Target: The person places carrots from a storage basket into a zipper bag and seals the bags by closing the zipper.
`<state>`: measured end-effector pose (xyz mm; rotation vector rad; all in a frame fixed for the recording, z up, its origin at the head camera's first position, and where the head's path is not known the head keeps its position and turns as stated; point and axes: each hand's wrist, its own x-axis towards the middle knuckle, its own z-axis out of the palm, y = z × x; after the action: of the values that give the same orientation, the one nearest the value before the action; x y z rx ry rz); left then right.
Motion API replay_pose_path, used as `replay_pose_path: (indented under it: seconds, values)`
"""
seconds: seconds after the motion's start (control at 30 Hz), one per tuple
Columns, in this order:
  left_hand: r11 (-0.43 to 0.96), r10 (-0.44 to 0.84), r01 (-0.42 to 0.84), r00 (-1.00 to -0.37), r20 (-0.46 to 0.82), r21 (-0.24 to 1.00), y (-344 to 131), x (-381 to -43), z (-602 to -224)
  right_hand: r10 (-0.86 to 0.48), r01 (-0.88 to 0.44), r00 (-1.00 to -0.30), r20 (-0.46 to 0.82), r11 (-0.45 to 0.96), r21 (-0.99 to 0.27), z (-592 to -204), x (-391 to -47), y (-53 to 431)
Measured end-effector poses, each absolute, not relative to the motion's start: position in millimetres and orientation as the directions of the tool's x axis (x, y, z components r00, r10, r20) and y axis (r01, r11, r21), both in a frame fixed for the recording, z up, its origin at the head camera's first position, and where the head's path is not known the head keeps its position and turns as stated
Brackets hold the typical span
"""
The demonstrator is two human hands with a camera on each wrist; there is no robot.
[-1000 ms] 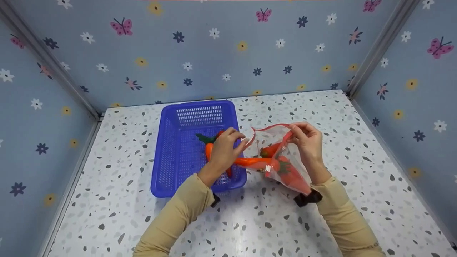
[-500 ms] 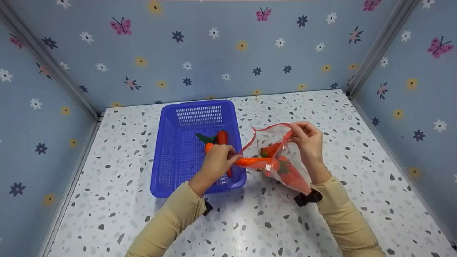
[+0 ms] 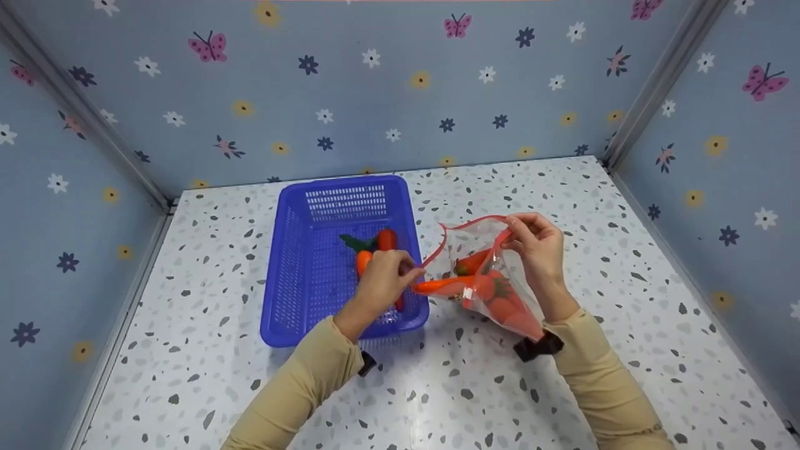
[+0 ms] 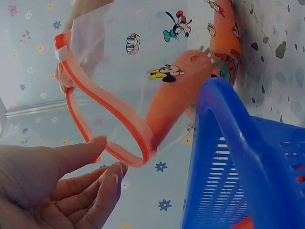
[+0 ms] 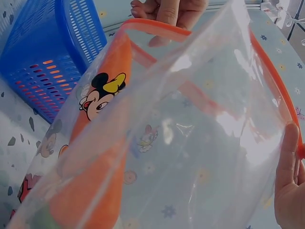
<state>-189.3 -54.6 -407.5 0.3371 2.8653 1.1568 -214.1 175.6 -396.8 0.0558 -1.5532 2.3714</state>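
A clear zip bag with a red-orange zip edge and cartoon prints stands with its mouth open, right of the blue basket. My left hand pinches the near-left part of its rim between thumb and fingers. On the far right part of the rim, my right hand grips the edge with thumb and forefinger. Inside lie a long orange carrot, its end up by the rim, an orange-red vegetable with a green end, and rounded red pieces with green leaves.
In the basket's right half lie an orange carrot-like piece with dark green leaves and a long red vegetable. The left hand partly covers them. A patterned wall stands behind the speckled table, with more walls at both sides.
My left hand has come down and toward me along the rim, from the basket's upper right side to the carrot's end. The red pieces in the bag have shifted slightly. My right hand keeps its place.
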Motion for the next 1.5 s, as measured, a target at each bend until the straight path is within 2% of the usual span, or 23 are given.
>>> replay_pose_path:
  seconds: [0.2,0.5,0.73,0.87,0.93,1.0,1.1,1.13,1.17,1.2,1.3,1.37,1.5]
  values:
    - [0.711,0.182,0.237,-0.971,0.152,0.662,-66,-205,-415,0.236,-0.264,-0.954,0.187,-0.359,-0.895,-397,-215,177]
    - [0.783,0.115,0.165,-0.986,0.120,0.600,-79,-236,-423,0.217,-0.287,-0.951,0.219,-0.365,-0.885,-397,-213,178]
    - [0.848,0.057,0.070,-0.998,0.040,0.526,-88,-257,-431,0.168,-0.356,-0.934,0.314,-0.408,-0.841,-417,-224,186]
    - [0.866,0.026,0.011,-0.999,-0.022,0.500,-94,-267,-438,0.168,-0.356,-0.934,0.315,-0.383,-0.852,-424,-229,190]
    - [0.872,0.007,-0.019,-0.999,-0.051,0.489,-97,-272,-442,0.156,-0.324,-0.946,0.285,-0.405,-0.855,-413,-221,185]
    - [0.877,-0.012,-0.055,-0.996,-0.094,0.477,-100,-277,-446,0.127,-0.309,-0.951,0.283,-0.465,-0.829,-443,-242,198]
    - [0.883,-0.024,-0.103,-0.984,-0.176,0.458,-103,-283,-450,0.124,-0.293,-0.956,0.267,-0.487,-0.823,-444,-243,199]
    - [0.883,-0.023,-0.117,-0.978,-0.206,0.455,-105,-285,-451,0.141,-0.310,-0.951,0.277,-0.455,-0.835,-447,-244,200]
    - [0.884,-0.026,-0.130,-0.973,-0.231,0.449,-106,-286,-452,0.157,-0.324,-0.946,0.284,-0.421,-0.847,-447,-245,199]
    - [0.882,-0.029,-0.146,-0.966,-0.257,0.447,-107,-286,-452,0.178,-0.332,-0.942,0.284,-0.381,-0.863,-424,-229,189]
    - [0.878,-0.036,-0.172,-0.954,-0.296,0.447,-111,-291,-459,0.177,-0.312,-0.948,0.264,-0.350,-0.883,-406,-217,182]
    - [0.876,-0.038,-0.168,-0.959,-0.282,0.452,-116,-302,-478,0.184,-0.282,-0.956,0.230,-0.346,-0.895,-401,-214,180]
    - [0.865,-0.013,-0.150,-0.961,-0.276,0.479,-138,-350,-557,0.205,-0.252,-0.960,0.193,-0.324,-0.912,-398,-213,178]
